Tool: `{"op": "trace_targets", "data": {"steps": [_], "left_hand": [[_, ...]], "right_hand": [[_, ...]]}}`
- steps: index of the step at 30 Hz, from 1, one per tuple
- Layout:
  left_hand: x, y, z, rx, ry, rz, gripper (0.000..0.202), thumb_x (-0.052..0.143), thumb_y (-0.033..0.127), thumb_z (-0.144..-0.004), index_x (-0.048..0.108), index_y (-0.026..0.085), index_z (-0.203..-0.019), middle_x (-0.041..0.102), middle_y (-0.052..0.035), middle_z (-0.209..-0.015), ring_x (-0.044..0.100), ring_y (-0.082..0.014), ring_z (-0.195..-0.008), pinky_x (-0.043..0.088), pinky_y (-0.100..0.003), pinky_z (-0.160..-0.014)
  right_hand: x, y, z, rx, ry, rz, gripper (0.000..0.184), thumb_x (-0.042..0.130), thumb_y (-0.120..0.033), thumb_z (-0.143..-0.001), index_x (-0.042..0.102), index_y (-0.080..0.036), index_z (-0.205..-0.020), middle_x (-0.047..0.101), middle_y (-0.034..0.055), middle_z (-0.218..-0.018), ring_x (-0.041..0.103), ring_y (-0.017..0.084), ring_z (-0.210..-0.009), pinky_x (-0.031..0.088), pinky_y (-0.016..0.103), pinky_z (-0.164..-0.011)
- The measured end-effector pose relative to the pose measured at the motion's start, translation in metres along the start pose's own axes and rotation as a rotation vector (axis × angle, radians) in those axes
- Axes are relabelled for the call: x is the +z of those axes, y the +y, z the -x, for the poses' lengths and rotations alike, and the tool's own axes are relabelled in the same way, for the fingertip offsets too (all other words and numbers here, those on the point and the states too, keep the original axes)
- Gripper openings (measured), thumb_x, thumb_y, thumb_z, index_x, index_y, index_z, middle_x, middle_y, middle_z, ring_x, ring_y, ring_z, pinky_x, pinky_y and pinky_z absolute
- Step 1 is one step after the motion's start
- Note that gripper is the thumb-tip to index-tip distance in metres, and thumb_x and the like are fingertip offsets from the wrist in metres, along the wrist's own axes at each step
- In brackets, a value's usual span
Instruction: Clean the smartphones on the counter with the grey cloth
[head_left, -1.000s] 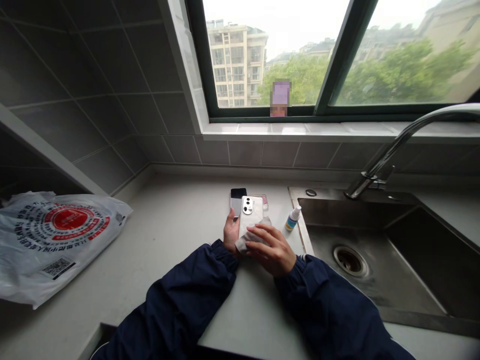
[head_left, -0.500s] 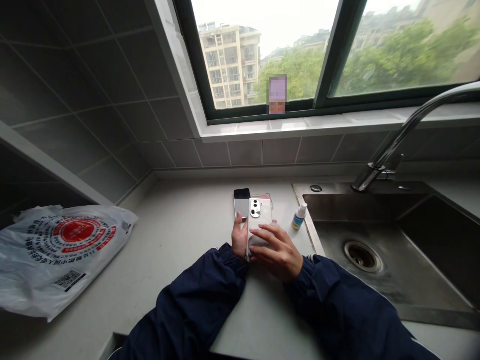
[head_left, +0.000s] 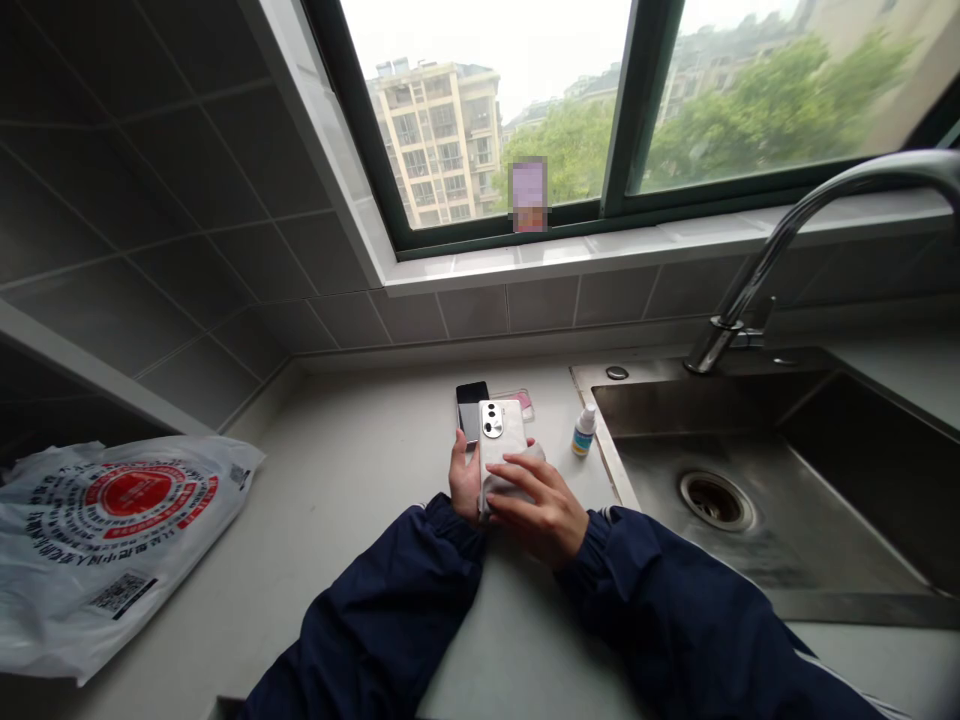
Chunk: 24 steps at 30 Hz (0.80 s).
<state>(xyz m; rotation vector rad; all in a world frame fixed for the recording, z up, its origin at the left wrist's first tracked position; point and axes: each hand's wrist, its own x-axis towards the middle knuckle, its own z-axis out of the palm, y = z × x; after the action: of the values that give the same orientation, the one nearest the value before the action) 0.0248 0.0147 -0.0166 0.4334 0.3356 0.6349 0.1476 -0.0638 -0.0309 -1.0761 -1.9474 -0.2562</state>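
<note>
Since the earlier frame our view has tilted, and the pale cloth (head_left: 512, 478) has bunched toward the lower end of the phone. We stand at a pale stone countertop (head_left: 352, 440) beneath a green-framed window (head_left: 637, 100), with a steel sink (head_left: 675, 405) and arched faucet (head_left: 772, 250) to our right and a printed plastic bag (head_left: 112, 550) to our left. Between them, a white smartphone (head_left: 500, 450) is held in front of us, back facing up, its long axis running away from us toward the window with the camera end farthest. Our left hand (head_left: 465, 480) is closed around its left edge, fingers curling out of sight behind it. Our right hand (head_left: 536, 510), the nearer to the lower end, lies over that end with fingers spread, pressing the cloth against the back. Just beyond lie a black phone (head_left: 471, 408), a small pinkish item (head_left: 519, 403) we cannot identify, and a small dropper bottle (head_left: 583, 432)
</note>
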Motion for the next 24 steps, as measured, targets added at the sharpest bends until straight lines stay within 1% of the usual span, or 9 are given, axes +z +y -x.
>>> {"op": "trace_targets", "data": {"steps": [1,3,6,10,13,15,18,21,24], "left_hand": [[-0.001,-0.001,0.000,-0.016,-0.019,0.001,0.094,0.032,0.079,-0.080,0.047,0.005,-0.137,0.062,-0.0239,-0.119,0.055,-0.0396,-0.116,0.043,-0.052,-0.096],[-0.001,-0.001,-0.001,-0.002,-0.028,-0.004,0.093,0.033,0.078,-0.081,0.046,0.006,-0.138,0.062,-0.0237,-0.120,0.055,-0.0392,-0.117,0.043,-0.052,-0.096],[-0.001,0.001,-0.001,0.068,0.015,-0.017,0.090,0.032,0.076,-0.083,0.047,0.004,-0.137,0.061,-0.0235,-0.121,0.055,-0.0388,-0.117,0.043,-0.051,-0.097],[0.001,0.008,0.000,0.177,0.062,-0.017,0.087,0.031,0.075,-0.084,0.050,0.006,-0.134,0.062,-0.0228,-0.122,0.056,-0.0400,-0.115,0.044,-0.053,-0.095],[0.000,0.011,-0.001,0.215,0.079,-0.012,0.086,0.032,0.074,-0.084,0.050,0.006,-0.133,0.062,-0.0230,-0.122,0.057,-0.0403,-0.113,0.045,-0.053,-0.093],[-0.002,0.011,-0.001,0.187,0.069,-0.018,0.087,0.033,0.074,-0.083,0.050,0.004,-0.133,0.061,-0.0239,-0.121,0.057,-0.0406,-0.113,0.045,-0.054,-0.093],[-0.003,0.007,0.000,0.088,0.022,-0.035,0.091,0.036,0.076,-0.081,0.049,0.003,-0.134,0.061,-0.0249,-0.121,0.056,-0.0406,-0.115,0.044,-0.053,-0.095],[-0.001,0.002,0.000,-0.006,-0.030,-0.043,0.092,0.035,0.077,-0.082,0.045,0.005,-0.139,0.061,-0.0240,-0.122,0.056,-0.0385,-0.117,0.043,-0.052,-0.098],[0.000,-0.001,0.000,-0.051,-0.051,-0.033,0.091,0.032,0.077,-0.082,0.042,0.008,-0.141,0.061,-0.0231,-0.123,0.055,-0.0380,-0.120,0.042,-0.052,-0.100]], "right_hand": [[0.001,0.000,0.000,-0.001,-0.001,0.004,0.010,0.065,-0.029,-0.089,0.072,-0.024,-0.096,0.063,0.0065,-0.126,0.050,0.026,-0.125,0.052,0.043,-0.094],[0.002,0.001,0.001,0.002,0.010,0.015,0.011,0.065,-0.031,-0.089,0.072,-0.026,-0.096,0.063,0.0058,-0.127,0.050,0.026,-0.125,0.051,0.044,-0.094],[0.000,0.006,0.002,0.017,0.029,0.028,0.011,0.067,-0.032,-0.088,0.072,-0.025,-0.094,0.062,0.0070,-0.128,0.050,0.028,-0.124,0.051,0.046,-0.094],[-0.005,0.013,0.001,0.058,0.061,0.051,0.011,0.068,-0.029,-0.086,0.073,-0.024,-0.096,0.063,0.0082,-0.127,0.051,0.027,-0.122,0.050,0.046,-0.095],[-0.007,0.015,0.000,0.074,0.085,0.069,0.010,0.067,-0.027,-0.087,0.073,-0.024,-0.095,0.064,0.0088,-0.126,0.052,0.027,-0.121,0.051,0.045,-0.095],[-0.007,0.014,0.000,0.068,0.082,0.055,0.011,0.067,-0.028,-0.088,0.073,-0.024,-0.095,0.064,0.0091,-0.125,0.052,0.027,-0.121,0.051,0.044,-0.094],[-0.005,0.009,0.000,0.032,0.049,0.008,0.012,0.067,-0.032,-0.088,0.073,-0.023,-0.094,0.063,0.0091,-0.126,0.052,0.027,-0.121,0.051,0.044,-0.094],[-0.001,0.004,0.001,-0.014,0.024,-0.015,0.016,0.067,-0.037,-0.088,0.073,-0.024,-0.097,0.064,0.0080,-0.125,0.051,0.027,-0.123,0.049,0.044,-0.095],[0.001,0.002,0.002,-0.037,0.034,-0.007,0.019,0.066,-0.041,-0.088,0.072,-0.027,-0.099,0.064,0.0073,-0.125,0.049,0.027,-0.125,0.046,0.047,-0.098]]}}
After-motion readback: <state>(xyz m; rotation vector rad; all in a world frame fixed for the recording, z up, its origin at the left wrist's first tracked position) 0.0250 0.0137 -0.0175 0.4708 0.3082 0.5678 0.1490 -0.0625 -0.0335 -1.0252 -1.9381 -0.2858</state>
